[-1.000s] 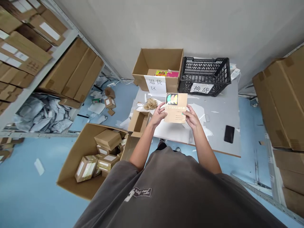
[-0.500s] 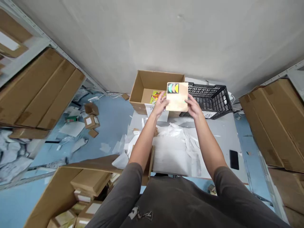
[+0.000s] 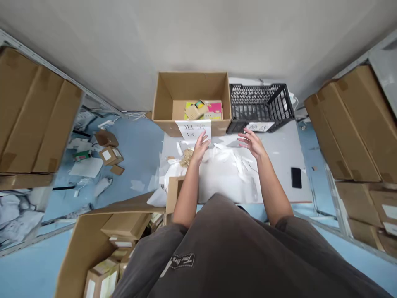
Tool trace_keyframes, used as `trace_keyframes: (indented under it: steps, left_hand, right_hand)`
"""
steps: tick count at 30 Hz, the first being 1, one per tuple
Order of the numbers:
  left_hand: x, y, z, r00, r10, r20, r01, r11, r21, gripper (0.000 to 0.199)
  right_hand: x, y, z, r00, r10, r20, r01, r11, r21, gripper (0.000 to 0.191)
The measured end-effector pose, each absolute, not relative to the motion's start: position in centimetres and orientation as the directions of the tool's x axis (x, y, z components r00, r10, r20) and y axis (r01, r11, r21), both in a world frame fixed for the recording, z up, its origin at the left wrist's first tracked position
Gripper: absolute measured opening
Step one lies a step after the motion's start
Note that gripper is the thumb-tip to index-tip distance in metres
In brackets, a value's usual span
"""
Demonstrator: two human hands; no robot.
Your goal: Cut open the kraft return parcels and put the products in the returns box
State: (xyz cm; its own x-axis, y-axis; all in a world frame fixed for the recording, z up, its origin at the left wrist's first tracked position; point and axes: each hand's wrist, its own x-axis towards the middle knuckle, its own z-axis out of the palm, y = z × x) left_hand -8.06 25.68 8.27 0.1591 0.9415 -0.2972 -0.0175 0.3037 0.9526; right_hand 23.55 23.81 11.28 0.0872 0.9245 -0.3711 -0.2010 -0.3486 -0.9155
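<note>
My left hand (image 3: pixel 201 145) and my right hand (image 3: pixel 252 142) hover empty above the grey table (image 3: pixel 279 157), fingers spread, just in front of an open cardboard box (image 3: pixel 191 86). A tan booklet (image 3: pixel 194 111) lies tilted inside that box on top of yellow and pink items (image 3: pixel 214 110). A white paper label (image 3: pixel 192 129) hangs on the box's front wall, close to my left fingertips. White plastic wrappers (image 3: pixel 228 167) are strewn on the table beneath my hands.
A black plastic crate (image 3: pixel 259 105) stands right of the box. A black phone (image 3: pixel 296 177) lies at the table's right. A large carton of small parcels (image 3: pixel 102 248) sits on the blue floor at left. Stacked cartons fill shelves on both sides.
The tan booklet has left my hands and now lies in the cardboard box. Both hands have drawn back toward me, open and empty.
</note>
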Motion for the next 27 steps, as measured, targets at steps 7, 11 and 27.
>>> trace_keyframes:
  steps: [7, 11, 27]
  left_hand:
    - [-4.6, 7.1, -4.4, 0.14, 0.852, -0.505, 0.413, 0.413, 0.811, 0.073]
    - [-4.5, -1.6, -9.3, -0.028, 0.773, -0.634, 0.744, 0.44, 0.503, 0.096]
    - [-1.7, -6.0, -9.4, -0.252, 0.861, -0.441, 0.841, 0.42, 0.34, 0.034]
  right_hand:
    - [32.8, 4.7, -2.0, 0.305, 0.766, -0.566, 0.105, -0.617, -0.78, 0.063]
    - [35.9, -5.3, -8.8, 0.513, 0.743, -0.429, 0.439, -0.657, -0.613, 0.069]
    - [37.6, -11.0, -12.1, 0.575, 0.764, -0.293, 0.662, -0.645, -0.382, 0.024]
